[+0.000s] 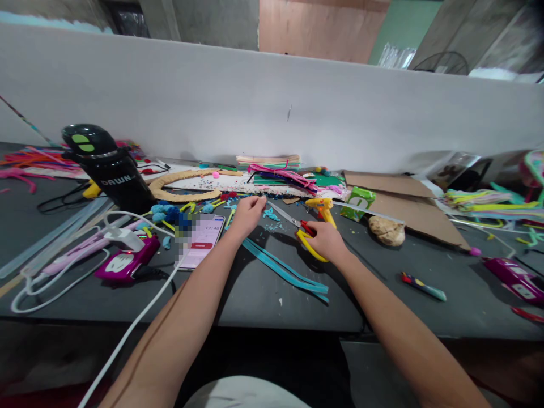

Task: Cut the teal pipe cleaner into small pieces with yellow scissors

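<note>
My right hand (325, 241) grips a pair of scissors (285, 215) by red and yellow handles, the blades partly apart and aimed up and left. Near the blade tips, my left hand (250, 214) is pinched closed, and what lies between its fingers is too small to make out. Short light-blue snippets (271, 214) are scattered on the table just below the blades. Long blue pipe cleaners (289, 271) lie between my forearms and run toward the front right.
A yellow glue gun (322, 208) stands beyond my right hand, near a green box (357, 203) and a lumpy beige piece (386, 230). Left are a phone (203, 243), a black tumbler (110, 170) and a purple extension socket (127, 260) with white cables. A cutter (424, 286) lies right.
</note>
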The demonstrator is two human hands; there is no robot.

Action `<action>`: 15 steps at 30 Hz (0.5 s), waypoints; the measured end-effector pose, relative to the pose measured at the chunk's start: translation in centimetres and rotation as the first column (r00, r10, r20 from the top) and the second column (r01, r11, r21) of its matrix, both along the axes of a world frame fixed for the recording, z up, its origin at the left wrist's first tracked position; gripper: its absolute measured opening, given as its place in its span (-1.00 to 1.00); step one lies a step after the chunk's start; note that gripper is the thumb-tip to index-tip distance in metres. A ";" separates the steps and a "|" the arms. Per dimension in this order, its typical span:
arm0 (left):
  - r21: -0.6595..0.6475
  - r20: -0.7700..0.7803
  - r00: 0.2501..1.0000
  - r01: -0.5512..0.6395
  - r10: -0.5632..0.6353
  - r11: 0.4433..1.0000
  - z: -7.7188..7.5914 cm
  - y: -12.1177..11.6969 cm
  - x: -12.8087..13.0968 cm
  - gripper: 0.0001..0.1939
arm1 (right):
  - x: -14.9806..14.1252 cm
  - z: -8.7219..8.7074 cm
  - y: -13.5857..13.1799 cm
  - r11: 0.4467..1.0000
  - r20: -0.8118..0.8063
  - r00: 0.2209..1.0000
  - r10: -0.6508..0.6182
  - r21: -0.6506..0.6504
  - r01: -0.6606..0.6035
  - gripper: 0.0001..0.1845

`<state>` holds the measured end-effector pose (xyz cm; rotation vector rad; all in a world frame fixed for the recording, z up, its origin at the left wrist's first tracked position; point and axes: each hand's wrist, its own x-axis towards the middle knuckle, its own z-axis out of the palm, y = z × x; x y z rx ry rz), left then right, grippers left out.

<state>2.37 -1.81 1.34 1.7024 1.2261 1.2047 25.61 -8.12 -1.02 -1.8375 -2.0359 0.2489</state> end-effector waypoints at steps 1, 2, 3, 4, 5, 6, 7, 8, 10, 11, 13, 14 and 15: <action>-0.002 0.000 1.000 -0.001 0.001 1.000 0.0 0.0 0.0 -0.57 | 0.0 0.0 0.0 1.000 0.002 1.000 0.001 -0.003 -0.001 -0.66; -0.005 0.000 1.000 -0.002 0.002 1.000 0.0 0.0 0.0 -0.57 | 0.0 -0.1 0.1 1.000 0.003 1.000 0.002 -0.004 -0.002 -0.66; -0.008 0.000 1.000 -0.002 0.002 1.000 -0.1 0.0 0.1 -0.57 | 0.0 -0.1 0.1 1.000 0.003 1.000 0.004 -0.002 -0.004 -0.66; -0.011 -0.001 1.000 -0.002 0.002 1.000 -0.1 0.0 0.1 -0.57 | 0.0 0.0 0.1 1.000 0.003 1.000 0.007 0.000 -0.007 -0.66; -0.015 -0.001 1.000 -0.001 0.001 1.000 -0.1 0.0 0.1 -0.57 | 0.0 0.0 0.1 1.000 0.002 1.000 0.010 0.003 -0.010 -0.66; -0.018 -0.001 1.000 0.000 0.000 1.000 -0.1 0.1 0.1 -0.57 | 0.0 0.0 0.1 1.000 -0.002 1.000 0.013 0.005 -0.013 -0.66; -0.020 0.001 1.000 0.003 -0.003 1.000 -0.1 0.1 0.1 -0.57 | 0.0 0.0 0.1 1.000 -0.005 1.000 0.013 0.007 -0.013 -0.66; -0.020 0.003 1.000 0.006 -0.006 1.000 -0.2 0.1 0.1 -0.57 | 0.0 0.0 0.1 1.000 -0.008 1.000 0.012 0.008 -0.012 -0.66; -0.020 0.005 1.000 0.008 -0.008 1.000 -0.3 0.2 0.1 -0.57 | 0.1 -0.1 0.1 1.000 -0.014 1.000 0.004 0.006 -0.004 -0.66; -0.018 0.006 1.000 0.007 -0.007 1.000 -0.4 0.3 0.1 -0.58 | 0.1 -0.1 0.0 1.000 -0.018 1.000 -0.001 0.007 0.001 -0.65; -0.012 0.005 1.000 0.002 -0.002 1.000 -0.5 0.4 0.1 -0.57 | 0.0 -0.1 0.0 1.000 -0.031 0.999 -0.009 0.014 0.009 -0.64; -0.008 0.005 1.000 -0.002 0.002 1.000 -0.5 0.4 0.1 -0.57 | 0.0 -0.1 -0.1 1.000 -0.038 0.999 -0.011 0.016 0.011 -0.62; -0.005 0.002 1.000 -0.005 0.005 1.000 -0.5 0.4 0.1 -0.57 | 0.0 -0.1 -0.1 1.000 -0.043 0.999 -0.012 0.016 0.013 -0.61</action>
